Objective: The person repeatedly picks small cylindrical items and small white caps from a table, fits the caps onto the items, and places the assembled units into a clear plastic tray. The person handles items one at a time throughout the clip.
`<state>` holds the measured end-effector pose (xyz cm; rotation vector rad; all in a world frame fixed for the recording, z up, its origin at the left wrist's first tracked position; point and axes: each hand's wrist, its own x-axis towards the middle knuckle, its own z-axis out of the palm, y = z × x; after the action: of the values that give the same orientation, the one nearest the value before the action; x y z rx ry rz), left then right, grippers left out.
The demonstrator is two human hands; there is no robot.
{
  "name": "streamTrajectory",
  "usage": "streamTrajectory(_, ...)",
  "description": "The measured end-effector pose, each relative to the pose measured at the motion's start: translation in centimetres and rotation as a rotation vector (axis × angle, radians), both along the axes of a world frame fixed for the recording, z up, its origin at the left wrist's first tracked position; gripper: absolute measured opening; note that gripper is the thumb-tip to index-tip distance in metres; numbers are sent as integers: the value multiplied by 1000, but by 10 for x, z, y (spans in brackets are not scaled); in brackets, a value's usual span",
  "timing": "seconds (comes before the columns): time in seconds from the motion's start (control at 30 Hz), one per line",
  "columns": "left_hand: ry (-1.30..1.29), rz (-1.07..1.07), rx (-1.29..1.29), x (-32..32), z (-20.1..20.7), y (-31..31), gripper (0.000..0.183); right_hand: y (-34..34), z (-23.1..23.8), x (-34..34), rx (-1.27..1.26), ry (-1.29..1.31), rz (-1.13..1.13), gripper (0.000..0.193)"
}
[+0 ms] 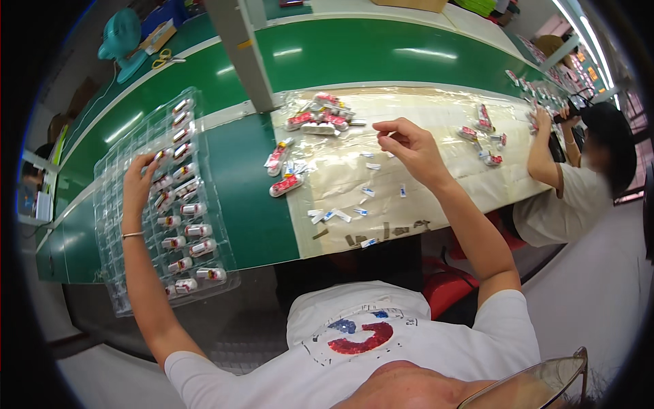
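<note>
Item point(163, 155), small and pale, is sitting at ten o'clock in the clear tray point(109, 177), the left hand point(139, 178) pinching it between fingers; placing seems under way, next calling for clean release between crowding neighbours. Right hand point(414, 151) is hovering, fingers bent, grip unclear. Red-and-white pile point(319, 123) is lying at twelve o'clock, post point(238, 51) standing at eleven.

Tube lights point(590, 42) glow white at upper right in a brightly lit room, while streaks of glare line the glossy green bench point(340, 58) and glints fleck the clear tray point(112, 225) and plastic sheeting point(443, 163). Shadow pools beneath the bench's near edge. Fisheye distortion bows straight lines toward a black rim; blur softens a person point(565, 208) at right.
</note>
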<state>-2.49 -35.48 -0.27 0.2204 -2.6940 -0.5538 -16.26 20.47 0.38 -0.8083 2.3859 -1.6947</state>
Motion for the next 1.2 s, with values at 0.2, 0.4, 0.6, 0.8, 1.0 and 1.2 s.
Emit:
streamTrajectory(0.2, -61, 30, -364, -1, 3, 3, 16, -20, -11, -21, 295, 283, -110, 27)
streamTrajectory(0.4, -105, 82, -702, -5, 16, 22, 15, -37, -25, -46, 567, 436, -151, 25)
streamTrajectory(0.6, -223, 139, -861, -2, 18, 23, 29, -27, -15, -41, 401, 234, -61, 20)
streamTrajectory(0.8, -23, -31, 11, -14, 45, 145, 41, -2, -4, -38, -91, -14, -54, 19)
streamTrajectory(1.0, 78, -467, 263, -64, 54, 316, 65, -12, 11, -30, -364, -210, 51, 20)
streamTrajectory(1.2, -203, -669, 814, -102, 38, 349, 34, 7, 16, -13, -443, -199, 50, 20)
